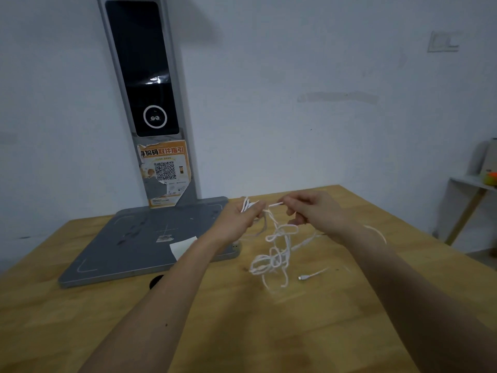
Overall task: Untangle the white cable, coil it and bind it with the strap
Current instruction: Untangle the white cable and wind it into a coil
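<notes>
While we look down over both forearms, we see our hands raised a little above the wooden tabletop (336, 305), close together but not touching. Our left hand (239, 219) is closed in a loose fist around a small bunch of the white cable (274, 254), with a few strands sticking out above the knuckles. Our right hand (312, 208) pinches a short stretch of the same cable between thumb and forefinger, the other fingers curled in beneath. Between the two hands that stretch runs nearly taut.

From the hands the cable drops in a knotted, looping tangle that hangs down to the tabletop and rests there, just right of the grey scanner base (129, 249). One end with a small connector (302, 278) lies flat on the wood, to the right of the tangle and apart from the base. Another strand trails off under our right forearm.

On the base, near its right edge and partly hidden by our left forearm, lies a white slip of paper (183, 246). At the back of the base rises the grey column (185, 181), carrying a dark screen (145, 68) and an orange QR sticker (165, 170).
</notes>
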